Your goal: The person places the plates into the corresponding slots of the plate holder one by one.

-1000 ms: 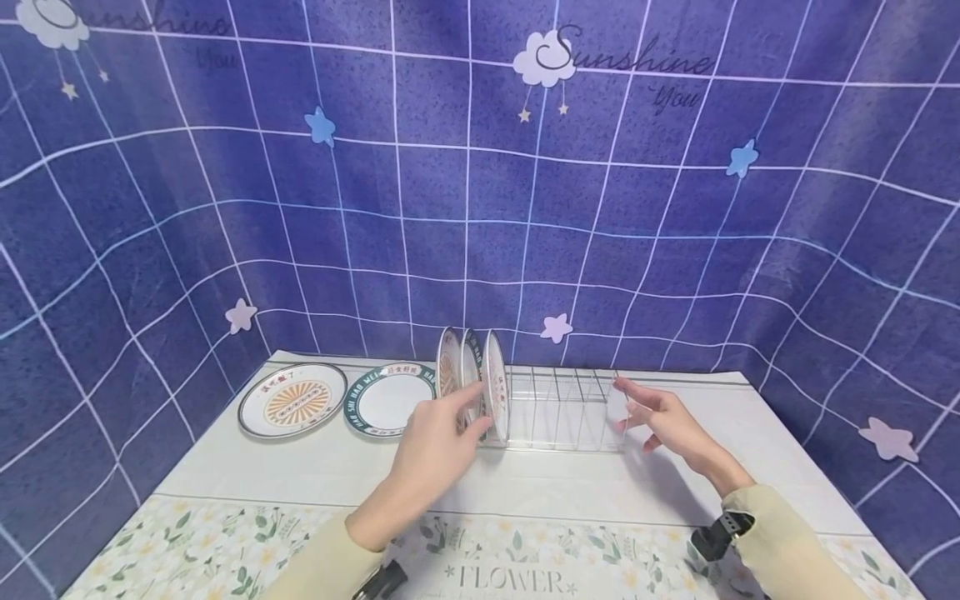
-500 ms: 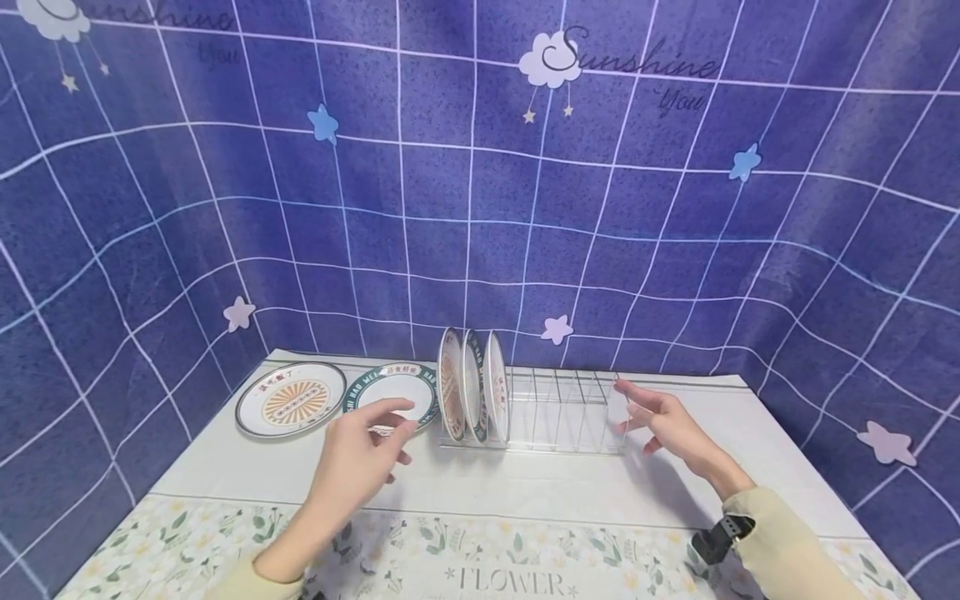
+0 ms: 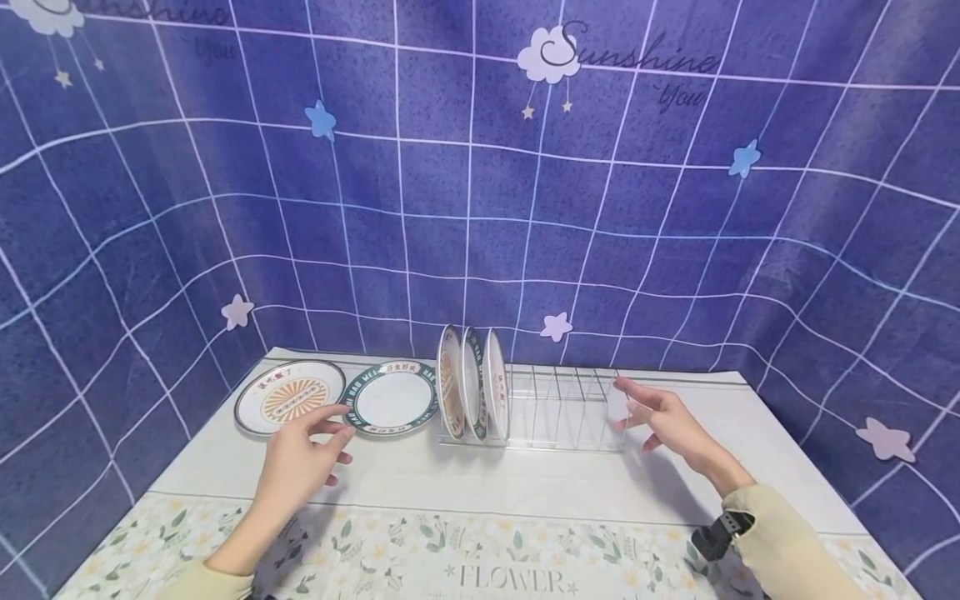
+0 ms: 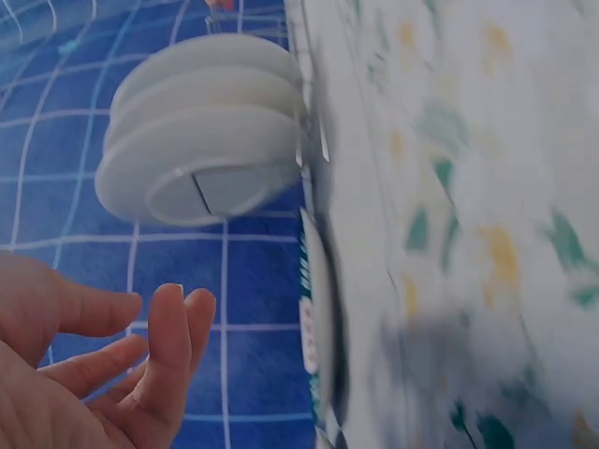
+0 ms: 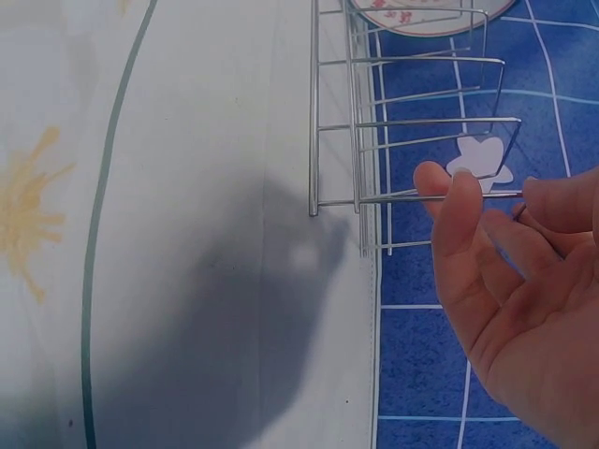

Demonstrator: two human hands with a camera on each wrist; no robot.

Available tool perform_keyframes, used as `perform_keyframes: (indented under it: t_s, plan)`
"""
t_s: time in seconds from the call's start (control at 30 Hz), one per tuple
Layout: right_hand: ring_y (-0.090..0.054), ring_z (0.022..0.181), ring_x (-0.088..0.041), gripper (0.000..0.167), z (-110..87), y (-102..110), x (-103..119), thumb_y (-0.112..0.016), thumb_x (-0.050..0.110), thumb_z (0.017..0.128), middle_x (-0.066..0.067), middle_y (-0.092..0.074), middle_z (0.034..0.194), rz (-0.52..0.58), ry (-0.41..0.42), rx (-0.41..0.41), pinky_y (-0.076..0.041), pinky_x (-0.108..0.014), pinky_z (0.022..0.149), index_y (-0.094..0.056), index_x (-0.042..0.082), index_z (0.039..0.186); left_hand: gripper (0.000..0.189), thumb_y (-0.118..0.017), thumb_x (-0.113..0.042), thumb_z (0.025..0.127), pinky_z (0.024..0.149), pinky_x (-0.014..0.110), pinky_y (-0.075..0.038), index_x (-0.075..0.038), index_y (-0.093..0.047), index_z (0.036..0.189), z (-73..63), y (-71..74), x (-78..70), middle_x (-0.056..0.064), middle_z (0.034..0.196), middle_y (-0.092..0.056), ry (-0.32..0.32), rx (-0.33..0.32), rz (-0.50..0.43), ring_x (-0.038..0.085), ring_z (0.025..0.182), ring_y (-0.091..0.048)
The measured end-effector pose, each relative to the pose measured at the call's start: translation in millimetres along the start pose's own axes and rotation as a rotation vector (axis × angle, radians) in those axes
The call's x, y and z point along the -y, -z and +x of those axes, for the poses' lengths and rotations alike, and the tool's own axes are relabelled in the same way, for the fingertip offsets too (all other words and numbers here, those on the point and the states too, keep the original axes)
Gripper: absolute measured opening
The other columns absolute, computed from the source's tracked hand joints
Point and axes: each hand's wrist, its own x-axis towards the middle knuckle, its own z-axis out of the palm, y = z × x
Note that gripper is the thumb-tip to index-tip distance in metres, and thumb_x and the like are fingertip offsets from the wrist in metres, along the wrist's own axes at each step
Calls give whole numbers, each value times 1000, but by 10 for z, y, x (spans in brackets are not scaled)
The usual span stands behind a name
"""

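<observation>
My left hand (image 3: 296,458) hovers with loosely bent fingers just in front of two plates lying flat, holding nothing. The leftmost plate (image 3: 292,398) has an orange sunburst and dark rim; beside it lies a plate with a green lettered rim (image 3: 393,400). A wire dish rack (image 3: 566,451) holds three upright plates (image 3: 496,387) at its left end; their pale undersides (image 4: 206,140) show in the left wrist view. At the rack's right end, my right hand (image 3: 671,425) pinches the end wire between thumb and fingers, seen closer in the right wrist view (image 5: 524,290).
The rack's right-hand slots (image 5: 430,122) hold no plates. Behind stands a blue gridded cloth backdrop (image 3: 495,192) with stars and clouds. The white tabletop (image 3: 555,487) ends in a floral front strip (image 3: 420,546).
My left hand has left the upright plates and moved left across the front of the green-rimmed plate, towards the sunburst plate. The right hand stays at the rack's end.
</observation>
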Motion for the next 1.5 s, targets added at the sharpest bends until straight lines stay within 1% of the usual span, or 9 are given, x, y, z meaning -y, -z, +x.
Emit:
perform_keyframes:
  t_s: [0.27,0.47,0.63,0.73,0.9,0.97,1.13,1.33,1.5]
  plan:
    - [-72,109,-40,52,3,-9,11,-50,10,111,-19,-34,165,-7,-3,4,-60,-40,55,-38,0,161,46,-72,-6,97,49,33,-62,2,-61,142,123,97,313,29,113,-72,40,9,19,31,74,-77]
    - [-72,108,-39,52,-5,-4,26,-49,9,111,-20,-33,165,-2,-7,5,-59,-39,54,-37,-1,161,52,-73,-1,94,53,35,-63,5,-58,143,291,54,436,32,117,-69,96,60,-23,31,78,-78]
    - [-72,109,-40,53,-6,-5,22,-50,11,111,-20,-33,165,-1,-9,5,-60,-38,54,-37,-1,161,60,-77,4,88,57,36,-64,8,-56,144,443,-36,493,36,127,-63,160,108,-74,29,82,-77]
    - [-72,109,-41,53,-6,-7,18,-50,11,111,-20,-33,165,5,-8,9,-59,-39,54,-37,-1,161,62,-76,6,87,59,37,-65,9,-55,145,516,-85,545,38,132,-59,190,123,-103,29,82,-76]
    - [-72,108,-39,52,2,1,17,-50,10,111,-20,-32,166,6,-4,12,-59,-39,54,-38,-1,161,63,-75,5,87,60,36,-65,10,-54,146,633,-154,603,41,136,-54,223,138,-94,25,76,-76]
    - [-73,108,-38,52,3,4,18,-50,10,111,-20,-32,166,3,-4,11,-59,-39,54,-38,-1,161,63,-76,4,87,60,36,-65,9,-54,146,672,-181,614,39,133,-56,239,142,-81,21,74,-75]
    - [-72,108,-40,53,4,-4,23,-51,11,111,-21,-32,166,3,-2,12,-60,-39,53,-38,-1,161,63,-77,5,87,61,35,-65,9,-54,145,744,-239,647,32,120,-61,271,134,-76,18,70,-74]
    - [-71,109,-42,54,-4,-7,27,-51,12,111,-21,-32,166,3,-4,9,-60,-39,54,-37,-1,161,62,-76,7,86,62,35,-65,9,-55,145,796,-285,650,33,124,-57,305,108,-118,18,70,-75]
    - [-71,108,-43,54,-8,-8,34,-52,12,111,-20,-33,165,4,0,3,-60,-40,54,-37,-1,161,62,-76,10,83,62,35,-65,12,-57,142,806,-309,636,34,123,-57,304,76,-146,19,69,-75]
